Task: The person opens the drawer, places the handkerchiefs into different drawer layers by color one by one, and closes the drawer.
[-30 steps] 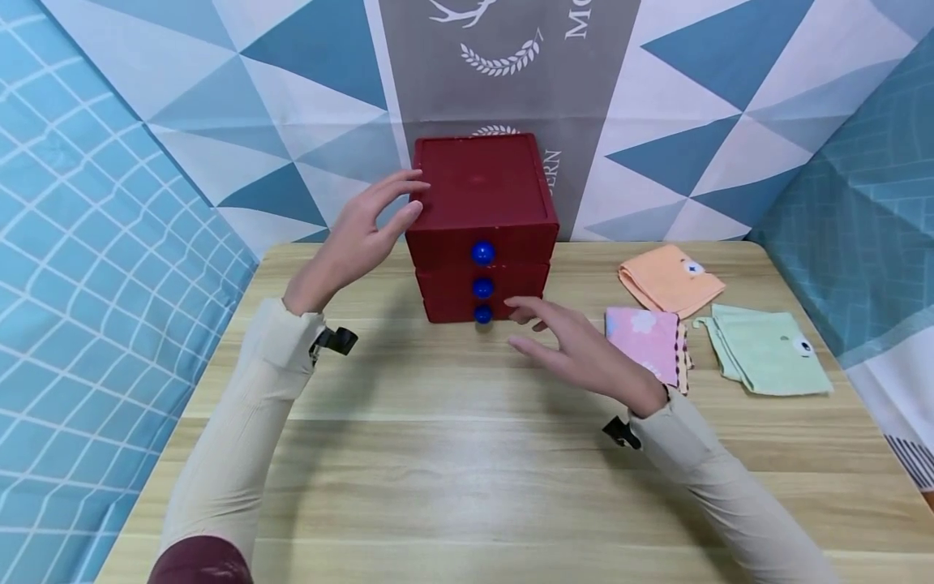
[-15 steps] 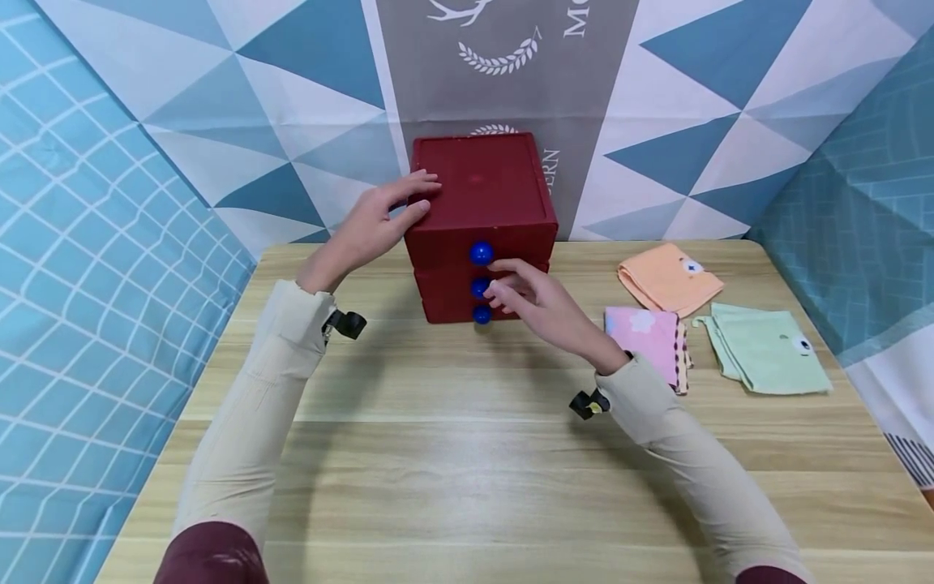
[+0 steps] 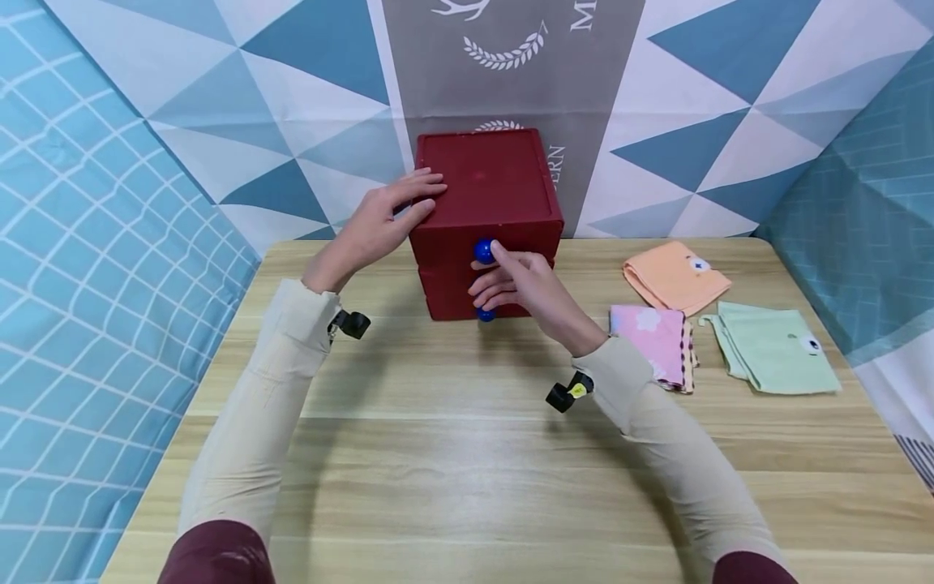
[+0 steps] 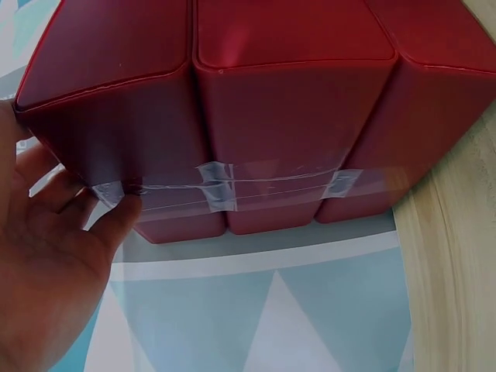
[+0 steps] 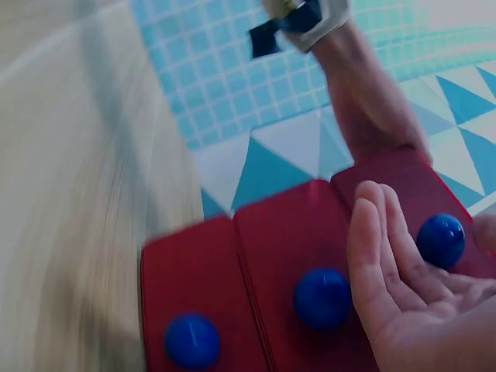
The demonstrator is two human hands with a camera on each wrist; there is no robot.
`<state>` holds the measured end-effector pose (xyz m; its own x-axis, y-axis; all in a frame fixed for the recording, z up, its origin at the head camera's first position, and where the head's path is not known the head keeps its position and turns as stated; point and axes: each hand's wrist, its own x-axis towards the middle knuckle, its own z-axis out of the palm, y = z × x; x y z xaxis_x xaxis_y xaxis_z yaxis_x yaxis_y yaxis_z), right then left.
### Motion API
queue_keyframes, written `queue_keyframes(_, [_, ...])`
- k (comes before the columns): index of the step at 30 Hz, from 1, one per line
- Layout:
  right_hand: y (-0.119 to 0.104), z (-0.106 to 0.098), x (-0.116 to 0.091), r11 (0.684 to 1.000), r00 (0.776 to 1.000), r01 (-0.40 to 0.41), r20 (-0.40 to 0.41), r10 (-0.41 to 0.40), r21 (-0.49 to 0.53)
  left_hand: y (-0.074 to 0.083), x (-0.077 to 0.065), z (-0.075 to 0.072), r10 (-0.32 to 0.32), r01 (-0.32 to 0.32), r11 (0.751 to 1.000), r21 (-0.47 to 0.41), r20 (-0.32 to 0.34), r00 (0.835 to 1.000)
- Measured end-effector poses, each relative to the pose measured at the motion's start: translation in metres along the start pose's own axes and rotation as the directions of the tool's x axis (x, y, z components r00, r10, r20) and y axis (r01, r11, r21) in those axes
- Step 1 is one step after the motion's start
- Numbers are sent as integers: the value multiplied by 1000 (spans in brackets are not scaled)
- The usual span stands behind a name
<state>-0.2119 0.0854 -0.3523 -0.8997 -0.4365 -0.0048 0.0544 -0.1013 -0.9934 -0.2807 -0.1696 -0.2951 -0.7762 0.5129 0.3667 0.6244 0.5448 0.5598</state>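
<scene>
A dark red three-drawer cabinet [image 3: 485, 178] stands at the back of the table, drawers closed. My left hand [image 3: 375, 223] rests over its top left edge, fingers lying on the top; in the left wrist view its fingers [image 4: 116, 221] touch the cabinet's side near clear tape [image 4: 221, 186]. At the front, the thumb and index finger of my right hand [image 3: 536, 296] lie either side of the blue top knob [image 5: 441, 240], the other fingers stretched out below. Those fingers hide the middle knob [image 5: 322, 299] in the head view. The bottom knob [image 3: 486, 315] shows beneath them.
Right of the cabinet lie folded cloths: an orange one [image 3: 674, 276], a pink one [image 3: 648, 332] and a green one [image 3: 773, 349]. Patterned fabric [image 3: 314, 97] hangs behind the wooden table [image 3: 438, 487], with blue fabric at both sides.
My right hand has moved up and left from beside the bottom drawer to the top knob. My left hand has shifted slightly right and settled on the cabinet's top.
</scene>
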Motion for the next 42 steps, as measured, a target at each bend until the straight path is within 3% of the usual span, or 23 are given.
queue_keyframes(5, [-2,7,4,988,996,-51,-61,60,148,-1,1,3,23,-23,1000,-20,-13,1000])
queue_keyframes(12, [-1,12,5,976,993,-33,-107,58,215,-2,0,2,19,-20,1000,-20,-19,1000])
queue_keyframes(25, [-1,12,3,983,989,-39,-133,64,179,-3,0,1,13,-14,999,-32,-17,1000])
queue_keyframes(42, [1,15,-15,990,993,-45,-102,59,132,-3,-1,2,-3,2,999,-42,-18,1000])
